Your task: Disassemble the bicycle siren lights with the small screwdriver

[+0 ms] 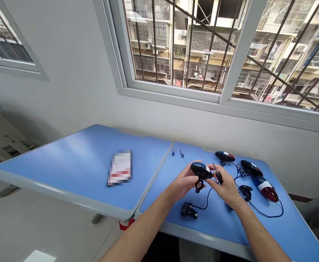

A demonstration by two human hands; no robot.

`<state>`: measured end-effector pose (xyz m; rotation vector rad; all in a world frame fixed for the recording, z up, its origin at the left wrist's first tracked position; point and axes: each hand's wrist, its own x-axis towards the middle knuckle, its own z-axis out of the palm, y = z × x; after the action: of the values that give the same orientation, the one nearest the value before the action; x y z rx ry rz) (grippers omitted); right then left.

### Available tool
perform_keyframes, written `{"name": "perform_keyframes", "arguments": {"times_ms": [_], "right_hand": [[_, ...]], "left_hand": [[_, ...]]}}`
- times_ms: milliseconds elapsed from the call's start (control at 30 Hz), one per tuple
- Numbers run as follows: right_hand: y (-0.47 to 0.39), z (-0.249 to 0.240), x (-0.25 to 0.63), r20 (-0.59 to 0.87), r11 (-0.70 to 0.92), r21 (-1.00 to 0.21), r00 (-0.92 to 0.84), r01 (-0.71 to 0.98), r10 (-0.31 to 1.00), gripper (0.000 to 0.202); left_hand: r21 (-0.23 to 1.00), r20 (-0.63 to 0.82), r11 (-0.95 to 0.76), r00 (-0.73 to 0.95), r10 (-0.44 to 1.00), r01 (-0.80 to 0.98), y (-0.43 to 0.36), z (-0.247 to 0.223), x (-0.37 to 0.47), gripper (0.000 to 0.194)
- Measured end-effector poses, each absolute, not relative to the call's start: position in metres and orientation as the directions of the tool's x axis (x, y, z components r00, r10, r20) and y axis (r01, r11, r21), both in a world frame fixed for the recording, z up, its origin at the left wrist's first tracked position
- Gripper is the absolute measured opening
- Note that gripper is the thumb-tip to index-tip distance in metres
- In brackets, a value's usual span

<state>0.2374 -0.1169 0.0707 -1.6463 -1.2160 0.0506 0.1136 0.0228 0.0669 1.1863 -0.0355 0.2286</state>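
My left hand [185,182] is closed around an oval bicycle light [199,169] with a dark shell and a white and blue band. A black ring clamp [199,186] hangs under it. My right hand [226,187] grips what looks like a small screwdriver [218,177] with a black handle, its thin shaft pointing up beside the light; those fingertips are close to the light's right end, and whether they touch it is unclear. A cable runs down to a black switch unit [188,210] on the table in front of my left wrist.
Similar lights lie at the right: one at the back [224,156], one beyond it [251,168], and a red-ended one [267,189] with a looping cable. Two batteries [182,153] lie at the back. A blurred flat item [120,168] rests on the left table [74,163]. A barred window is behind.
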Motion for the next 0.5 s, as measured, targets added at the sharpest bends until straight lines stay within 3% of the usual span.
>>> {"name": "perform_keyframes", "arguments": {"times_ms": [100, 200, 333, 500], "right_hand": [[-0.117, 0.061, 0.234, 0.67, 0.109, -0.495, 0.299, 0.862, 0.68, 0.02], [-0.118, 0.055, 0.231, 0.729, 0.133, -0.38, 0.208, 0.915, 0.652, 0.018], [-0.125, 0.05, 0.227, 0.729, 0.079, -0.442, 0.306, 0.894, 0.612, 0.019], [-0.134, 0.037, 0.228, 0.559, -0.082, -0.601, 0.491, 0.795, 0.669, 0.02]], "left_hand": [[0.894, 0.143, 0.398, 0.972, 0.186, -0.207, 0.02, 0.059, 0.112, 0.067], [0.912, 0.182, 0.318, 0.949, 0.257, -0.261, 0.019, 0.051, 0.108, 0.057], [0.912, 0.349, 0.135, 0.905, 0.242, -0.387, 0.02, 0.048, 0.099, 0.065], [0.89, 0.456, -0.056, 0.876, 0.158, -0.453, 0.018, 0.052, 0.087, 0.089]]}}
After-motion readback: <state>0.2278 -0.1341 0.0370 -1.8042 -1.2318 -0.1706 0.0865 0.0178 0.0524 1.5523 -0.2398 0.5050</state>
